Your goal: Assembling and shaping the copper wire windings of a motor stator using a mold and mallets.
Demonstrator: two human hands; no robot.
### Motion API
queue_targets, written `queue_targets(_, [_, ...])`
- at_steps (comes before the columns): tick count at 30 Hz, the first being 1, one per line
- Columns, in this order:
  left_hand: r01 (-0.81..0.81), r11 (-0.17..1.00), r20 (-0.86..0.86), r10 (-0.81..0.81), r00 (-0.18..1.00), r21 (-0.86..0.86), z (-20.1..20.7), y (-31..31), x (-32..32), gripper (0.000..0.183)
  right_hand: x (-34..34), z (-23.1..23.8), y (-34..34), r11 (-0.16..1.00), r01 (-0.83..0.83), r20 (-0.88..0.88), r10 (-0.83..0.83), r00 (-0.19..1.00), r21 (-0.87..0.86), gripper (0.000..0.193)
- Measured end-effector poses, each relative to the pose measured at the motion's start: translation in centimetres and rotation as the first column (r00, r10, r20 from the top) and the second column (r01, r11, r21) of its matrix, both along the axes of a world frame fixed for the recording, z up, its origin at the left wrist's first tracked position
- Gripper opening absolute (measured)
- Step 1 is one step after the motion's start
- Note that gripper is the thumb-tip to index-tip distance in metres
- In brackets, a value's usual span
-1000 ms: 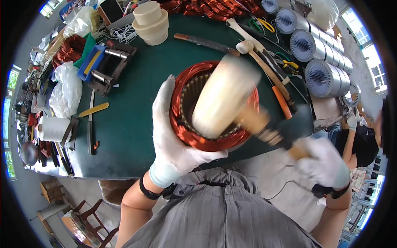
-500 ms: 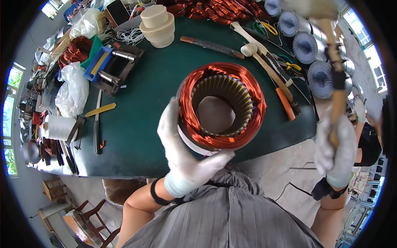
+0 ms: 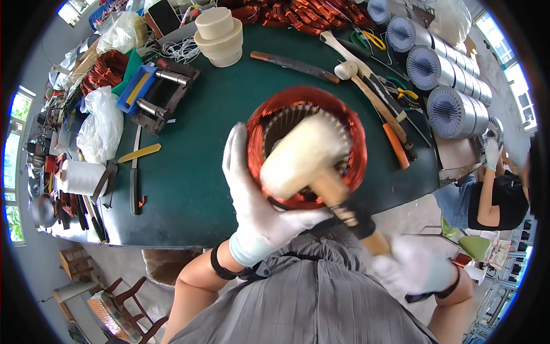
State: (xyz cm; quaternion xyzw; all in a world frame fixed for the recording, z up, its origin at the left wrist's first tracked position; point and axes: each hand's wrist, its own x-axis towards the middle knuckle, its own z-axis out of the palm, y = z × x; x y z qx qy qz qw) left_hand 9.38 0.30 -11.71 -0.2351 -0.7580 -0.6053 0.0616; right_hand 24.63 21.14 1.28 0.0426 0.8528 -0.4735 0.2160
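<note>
A motor stator (image 3: 350, 123) stands on the green-topped bench with its bore facing up. Red-brown copper windings ring its top, and slots line the inside. My left hand (image 3: 255, 215), in a white glove, cups the stator's near left side, fingers along the left and thumb across the front. In my right hand (image 3: 415, 266), also gloved and blurred, is the wooden handle of a mallet (image 3: 303, 155). The pale mallet head is over the stator, hiding much of the bore and the near windings. Whether it touches the windings I cannot tell.
A second mallet (image 3: 346, 70), pliers (image 3: 405, 93) and an orange-handled tool (image 3: 395, 146) lie to the right. Several bare stator cores (image 3: 447, 112) line the right edge, near another person's gloved hand (image 3: 491, 152). White stepped blocks (image 3: 220, 43) and a thread spool (image 3: 83, 178) are leftward.
My right hand has brought the mallet from raised at the right down and left over the stator. The left hand stays at the stator, which has barely shifted.
</note>
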Motion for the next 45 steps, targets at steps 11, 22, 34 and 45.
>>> queue_targets(11, [0.24, 0.931, 0.155, -0.289, 0.945, 0.275, 0.3, -1.6, -2.9, 0.148, -6.3, 3.1, 7.4, 0.7, 0.181, -0.468, 0.241, 0.85, 0.691, 0.037])
queue_targets(22, [0.043, 0.84, -0.555, -0.396, 0.732, -0.542, 5.8, -1.7, -1.5, 0.04, -5.0, -10.0, 19.0, 0.566, 0.749, -0.574, -0.505, 0.645, 0.344, 0.037])
queue_targets(34, [-0.142, 0.82, -0.552, -0.234, 0.8, -0.554, 5.2, 0.7, 0.9, 0.024, -12.3, -11.0, 20.7, 0.718, 0.602, -0.83, -0.061, 0.554, 0.349, 0.035])
queue_targets(45, [-0.139, 0.777, -0.493, -0.24, 0.836, -0.614, 5.7, 1.0, 1.4, 0.033, -30.3, -13.2, 30.9, 0.576, 0.343, -0.423, 0.007, 0.906, 0.742, 0.029])
